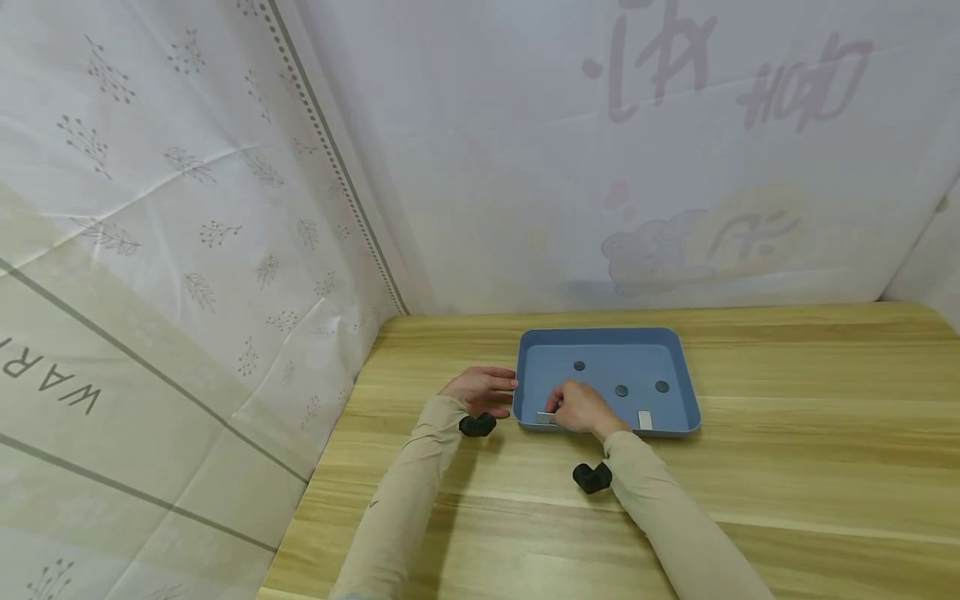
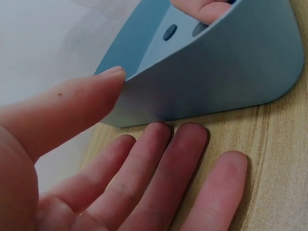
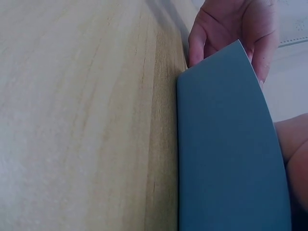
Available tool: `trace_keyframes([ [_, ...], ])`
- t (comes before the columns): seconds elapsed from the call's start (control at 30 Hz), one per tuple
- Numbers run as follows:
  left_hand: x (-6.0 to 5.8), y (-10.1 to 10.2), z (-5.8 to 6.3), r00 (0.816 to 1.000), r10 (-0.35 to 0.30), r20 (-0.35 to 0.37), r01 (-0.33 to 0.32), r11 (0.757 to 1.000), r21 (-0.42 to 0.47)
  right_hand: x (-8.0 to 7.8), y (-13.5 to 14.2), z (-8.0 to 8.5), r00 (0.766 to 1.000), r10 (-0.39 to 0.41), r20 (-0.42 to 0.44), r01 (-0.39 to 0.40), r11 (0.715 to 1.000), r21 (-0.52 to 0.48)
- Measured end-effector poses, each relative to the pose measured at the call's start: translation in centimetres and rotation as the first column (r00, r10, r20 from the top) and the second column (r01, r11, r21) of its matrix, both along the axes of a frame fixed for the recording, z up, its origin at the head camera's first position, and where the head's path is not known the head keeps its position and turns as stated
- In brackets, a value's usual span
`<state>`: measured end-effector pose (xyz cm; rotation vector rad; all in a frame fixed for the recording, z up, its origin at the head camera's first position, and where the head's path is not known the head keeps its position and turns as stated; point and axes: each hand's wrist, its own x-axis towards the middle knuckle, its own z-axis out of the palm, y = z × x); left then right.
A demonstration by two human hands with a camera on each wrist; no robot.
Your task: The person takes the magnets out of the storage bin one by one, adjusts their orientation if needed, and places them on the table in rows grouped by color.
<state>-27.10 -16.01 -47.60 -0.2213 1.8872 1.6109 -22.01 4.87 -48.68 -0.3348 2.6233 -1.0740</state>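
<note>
A shallow blue tray (image 1: pixel 606 336) lies on the wooden table. My left hand (image 1: pixel 483 390) is at its left side, fingers extended; in the left wrist view the thumb tip is at the rim and the other fingertips lie by the outer wall. My right hand (image 1: pixel 581 406) reaches over the near wall into the tray. Its curled fingertips pinch a small pale rectangular piece (image 1: pixel 544 418) at the near left corner, partly covered by the hand. In the right wrist view the tray wall (image 3: pixel 231 144) hides most of the right fingers.
Three dark round discs, one farther back (image 1: pixel 579 366), one in the middle (image 1: pixel 622 390) and one to the right (image 1: pixel 662 387), lie in the tray. Another pale rectangle (image 1: pixel 644 420) is near its front wall. Printed cloth (image 1: pixel 525 167) hangs behind the table (image 1: pixel 810 433).
</note>
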Motion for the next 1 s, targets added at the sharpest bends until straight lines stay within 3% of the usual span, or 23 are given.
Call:
trace_keyframes([
  [0.77,-0.24,-0.07,-0.46,1.0,0.004,-0.001,-0.004,1.0,0.002,0.2,-0.12,-0.5,0.996,-0.007,-0.094,0.005,1.0,-0.02],
  [1.0,-0.32,-0.03,-0.44,1.0,-0.001,-0.002,0.001,1.0,-0.001,0.28,-0.08,-0.32,0.996,-0.004,-0.089,0.004,1.0,-0.01],
])
